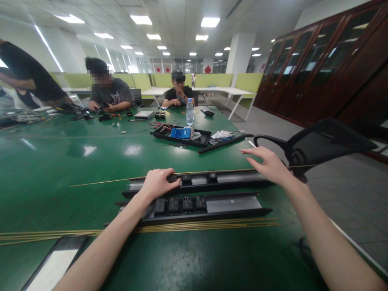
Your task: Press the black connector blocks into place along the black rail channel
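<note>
Two long, straight black channels with silvery grey inner faces lie side by side on the glossy green bench (218, 258). The farther channel (235, 178) has three small black blocks in view: one, the leftmost black block (172, 178), at the left hand (159, 182), and two more, the middle block (186, 179) and the right block (212, 176). The nearer channel (232, 203) carries four square black blocks (173, 205) in a row, making seven in all.

The left hand's fingers are narrow, thumb and forefinger closed about the leftmost block in the farther channel. The right hand (263, 161) is held above that channel's right end, its fingers spread wide and holding nothing.

One thin brass-coloured rod (103, 182) runs along the farther channel and sticks out past both ends. Several more thin brass-coloured rods (212, 225) lie bunched along the near side of the nearer channel, too close together to count, passing beneath the left forearm.

Beyond stand one clear plastic bottle with a blue cap (189, 113) and one shallow black tray (201, 141) holding one ridged blue block (181, 132). To their right are crumpled white gloves (222, 136), their number unclear, and one long black strip (226, 144). At least three other people are around the bench.
</note>
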A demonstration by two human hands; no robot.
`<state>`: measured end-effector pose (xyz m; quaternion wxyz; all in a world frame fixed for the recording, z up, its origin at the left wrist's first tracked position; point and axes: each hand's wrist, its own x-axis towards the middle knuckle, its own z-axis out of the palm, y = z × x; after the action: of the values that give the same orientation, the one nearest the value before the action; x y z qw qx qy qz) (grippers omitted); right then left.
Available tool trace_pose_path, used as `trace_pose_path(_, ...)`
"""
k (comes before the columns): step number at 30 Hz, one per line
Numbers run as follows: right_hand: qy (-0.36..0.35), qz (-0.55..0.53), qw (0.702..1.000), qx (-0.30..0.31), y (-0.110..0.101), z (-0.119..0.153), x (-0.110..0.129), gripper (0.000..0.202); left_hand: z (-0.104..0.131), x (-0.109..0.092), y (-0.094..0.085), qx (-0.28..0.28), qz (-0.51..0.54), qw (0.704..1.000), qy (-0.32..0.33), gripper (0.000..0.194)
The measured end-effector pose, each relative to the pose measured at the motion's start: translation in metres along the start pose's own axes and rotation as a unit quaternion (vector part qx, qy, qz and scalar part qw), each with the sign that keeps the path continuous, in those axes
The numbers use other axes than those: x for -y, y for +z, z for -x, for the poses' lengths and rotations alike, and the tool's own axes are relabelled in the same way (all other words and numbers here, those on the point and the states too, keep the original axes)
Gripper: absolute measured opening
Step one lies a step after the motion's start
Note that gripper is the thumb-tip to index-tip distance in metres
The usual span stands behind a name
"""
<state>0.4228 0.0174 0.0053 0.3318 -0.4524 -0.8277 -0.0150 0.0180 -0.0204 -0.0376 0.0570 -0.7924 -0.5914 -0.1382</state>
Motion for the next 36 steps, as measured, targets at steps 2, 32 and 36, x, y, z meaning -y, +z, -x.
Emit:
trace_pose_path(2,-0.037,-0.012,0.999,0.010,0.012,-0.003,0.012,0.035,0.000,0.000,0.000,-0.002,0.000,1.000,0.003,0.041)
trace_pose_path(32,-0.109,-0.015,0.994,0.021,0.089,0.010,0.059,0.031,0.001,-0.001,0.001,-0.002,-0.006,1.000,0.010,0.041)
trace_pose_path(36,-0.116,-0.030,0.993,0.023,0.088,0.010,0.058,0.033,0.000,-0.001,0.003,0.003,-0.013,1.000,0.003,0.041)
